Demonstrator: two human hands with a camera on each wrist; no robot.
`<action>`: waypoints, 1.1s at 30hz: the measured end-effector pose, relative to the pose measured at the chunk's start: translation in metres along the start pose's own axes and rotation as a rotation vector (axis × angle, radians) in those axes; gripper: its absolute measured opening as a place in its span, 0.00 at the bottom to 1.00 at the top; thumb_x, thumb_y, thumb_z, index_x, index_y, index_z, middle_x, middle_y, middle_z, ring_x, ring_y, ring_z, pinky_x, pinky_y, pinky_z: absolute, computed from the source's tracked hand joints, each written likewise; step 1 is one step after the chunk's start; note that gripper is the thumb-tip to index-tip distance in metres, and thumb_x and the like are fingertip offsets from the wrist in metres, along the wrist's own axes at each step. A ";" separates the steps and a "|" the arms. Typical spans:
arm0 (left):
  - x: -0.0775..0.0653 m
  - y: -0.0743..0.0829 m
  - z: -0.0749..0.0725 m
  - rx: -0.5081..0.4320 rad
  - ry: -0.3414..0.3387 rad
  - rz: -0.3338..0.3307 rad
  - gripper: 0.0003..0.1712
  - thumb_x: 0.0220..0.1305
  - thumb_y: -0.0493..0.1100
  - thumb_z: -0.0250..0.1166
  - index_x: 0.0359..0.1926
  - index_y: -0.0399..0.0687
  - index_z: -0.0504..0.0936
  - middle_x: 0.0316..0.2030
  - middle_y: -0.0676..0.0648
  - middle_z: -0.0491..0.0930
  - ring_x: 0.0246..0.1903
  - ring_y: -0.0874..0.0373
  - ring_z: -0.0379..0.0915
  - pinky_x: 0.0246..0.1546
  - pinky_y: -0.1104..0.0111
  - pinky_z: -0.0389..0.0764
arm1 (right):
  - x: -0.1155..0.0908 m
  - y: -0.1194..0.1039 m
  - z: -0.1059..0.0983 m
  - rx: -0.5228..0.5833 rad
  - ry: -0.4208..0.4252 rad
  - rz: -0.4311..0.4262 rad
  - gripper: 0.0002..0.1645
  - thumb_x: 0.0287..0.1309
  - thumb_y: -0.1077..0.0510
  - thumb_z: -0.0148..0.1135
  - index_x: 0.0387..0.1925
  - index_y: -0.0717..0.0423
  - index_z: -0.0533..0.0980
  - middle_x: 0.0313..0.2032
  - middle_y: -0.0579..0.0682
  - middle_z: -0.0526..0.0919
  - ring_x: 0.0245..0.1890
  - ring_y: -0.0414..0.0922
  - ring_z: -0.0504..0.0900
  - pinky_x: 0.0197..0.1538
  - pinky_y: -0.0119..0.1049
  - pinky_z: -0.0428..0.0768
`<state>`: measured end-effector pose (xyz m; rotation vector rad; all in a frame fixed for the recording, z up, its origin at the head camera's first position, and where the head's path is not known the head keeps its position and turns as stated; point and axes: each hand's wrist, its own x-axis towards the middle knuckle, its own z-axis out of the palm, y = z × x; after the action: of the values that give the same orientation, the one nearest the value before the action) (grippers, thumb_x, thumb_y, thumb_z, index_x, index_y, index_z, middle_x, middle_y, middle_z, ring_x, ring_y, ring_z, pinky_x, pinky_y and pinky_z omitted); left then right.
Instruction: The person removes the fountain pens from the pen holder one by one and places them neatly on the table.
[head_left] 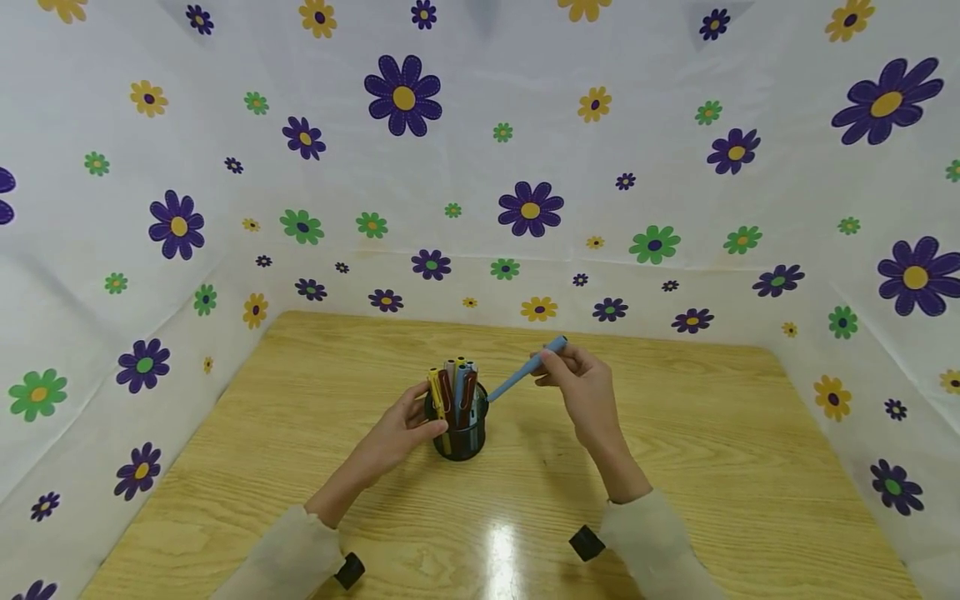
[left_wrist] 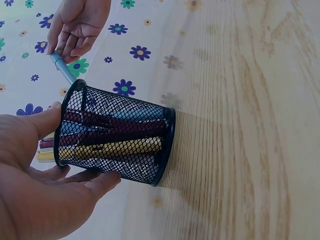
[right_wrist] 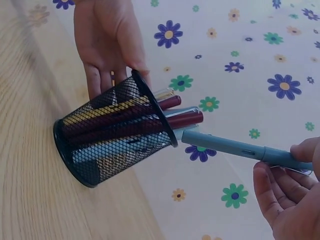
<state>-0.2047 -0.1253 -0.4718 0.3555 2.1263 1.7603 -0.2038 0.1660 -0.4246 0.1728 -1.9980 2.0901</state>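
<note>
Blue, slim pen (right_wrist: 225, 146) pinched in right hand (head_left: 588, 390); left hand (head_left: 396, 432) grips black mesh cup (left_wrist: 115, 132).

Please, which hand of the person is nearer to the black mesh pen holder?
Left. The left hand holds the pen holder at its left side; the right hand is apart from it, to its right, pinching a blue pen.

The yellowish wood-grain tabletop (head_left: 712, 433), catching a white glare (head_left: 501, 554), carries a black mesh pen cup (head_left: 461, 445) standing upright
</note>
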 end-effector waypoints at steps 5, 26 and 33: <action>0.000 -0.001 0.000 -0.003 -0.003 0.005 0.44 0.76 0.40 0.63 0.82 0.42 0.48 0.76 0.29 0.57 0.75 0.35 0.53 0.71 0.44 0.63 | 0.000 -0.001 -0.013 -0.005 0.036 0.019 0.19 0.73 0.56 0.64 0.51 0.72 0.79 0.42 0.56 0.89 0.41 0.54 0.88 0.45 0.41 0.87; 0.002 -0.003 -0.001 -0.009 0.000 0.014 0.44 0.76 0.40 0.64 0.82 0.42 0.48 0.76 0.30 0.58 0.75 0.36 0.55 0.71 0.44 0.64 | -0.002 0.004 -0.038 -0.100 0.001 0.160 0.17 0.75 0.59 0.61 0.51 0.73 0.77 0.38 0.59 0.87 0.37 0.47 0.88 0.44 0.38 0.87; 0.002 -0.003 -0.002 -0.013 -0.002 0.012 0.44 0.75 0.41 0.64 0.82 0.42 0.49 0.76 0.31 0.58 0.75 0.37 0.54 0.71 0.44 0.63 | -0.002 0.013 -0.030 -0.155 -0.046 0.203 0.16 0.74 0.60 0.61 0.50 0.73 0.78 0.38 0.62 0.88 0.37 0.51 0.88 0.42 0.39 0.88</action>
<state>-0.2071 -0.1264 -0.4747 0.3675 2.1146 1.7785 -0.2029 0.1952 -0.4389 -0.0105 -2.2800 2.0512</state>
